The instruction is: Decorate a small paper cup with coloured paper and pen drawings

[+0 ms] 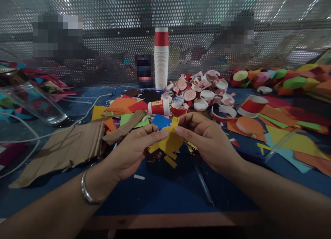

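Observation:
My left hand (134,147) and my right hand (207,137) meet over the middle of the blue table (160,194). Both pinch one crumpled piece of yellow paper (170,142) between thumb and fingers, held just above the table. A silver bangle (86,190) circles my left wrist. A small yellow offcut (170,161) lies under the paper, and a blue paper scrap (160,121) lies just behind it.
Brown corrugated cardboard (64,149) lies left. A stack of paper cups (161,60) stands at the back before a perforated metal screen (103,32). Cut cup rims and bases (204,91) pile beside it. Coloured paper pieces (289,128) cover the right; a clear glass (36,104) lies far left.

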A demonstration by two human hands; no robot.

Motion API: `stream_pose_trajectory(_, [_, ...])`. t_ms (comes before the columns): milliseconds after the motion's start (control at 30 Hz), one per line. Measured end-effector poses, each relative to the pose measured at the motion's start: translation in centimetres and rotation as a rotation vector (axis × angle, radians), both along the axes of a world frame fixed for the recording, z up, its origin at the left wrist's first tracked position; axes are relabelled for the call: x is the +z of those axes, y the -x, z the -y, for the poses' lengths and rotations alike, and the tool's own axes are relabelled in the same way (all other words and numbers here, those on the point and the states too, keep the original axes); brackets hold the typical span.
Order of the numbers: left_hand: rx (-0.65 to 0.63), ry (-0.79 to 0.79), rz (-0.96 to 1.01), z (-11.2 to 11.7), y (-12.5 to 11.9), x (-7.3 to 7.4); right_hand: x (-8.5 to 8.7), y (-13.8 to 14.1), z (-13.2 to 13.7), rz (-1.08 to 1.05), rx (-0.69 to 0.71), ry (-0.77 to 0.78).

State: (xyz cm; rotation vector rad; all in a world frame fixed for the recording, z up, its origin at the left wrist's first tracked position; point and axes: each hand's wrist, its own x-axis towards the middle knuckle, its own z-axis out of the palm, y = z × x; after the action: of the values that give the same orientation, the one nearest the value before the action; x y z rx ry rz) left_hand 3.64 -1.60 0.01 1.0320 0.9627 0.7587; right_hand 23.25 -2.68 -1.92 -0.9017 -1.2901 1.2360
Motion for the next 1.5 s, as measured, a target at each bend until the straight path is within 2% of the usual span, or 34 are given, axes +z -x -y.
stream_pose_trajectory(333, [-0.122, -0.041, -0.013, -0.4, 0.1, -0.3, -0.1, -0.1, -0.1, 0.134, 0.079, 0.007])
stream_pose_trajectory(500, [-0.119, -0.015, 0.033, -0.3, -0.1, -0.4, -0.1, -0.2, -0.2, 0.19, 0.106, -0.021])
stream_pose_trajectory(767, [-0.055, -0.016, 0.039, -0.7, 0.2, -0.9, 0.5, -0.7, -0.3, 0.261, -0.046, -0.105])
stream_pose_trajectory(867, [-0.061, -0.021, 0.028, -0.7, 0.2, -0.9, 0.4, -0.9, -0.4, 0.276, -0.058, -0.107])
stream_pose_trajectory(1067, [-0.07, -0.168, -0.05, -0.4, 0.2, -0.9, 0.1, -1.0, -0.4, 0.306, 0.052, -0.1])
stream_pose_trajectory(1500, [-0.082, -0.301, -0.141, -0.3, 0.3, -1.1, 0.4, -0.9, -0.1, 0.412, 0.029, -0.175])
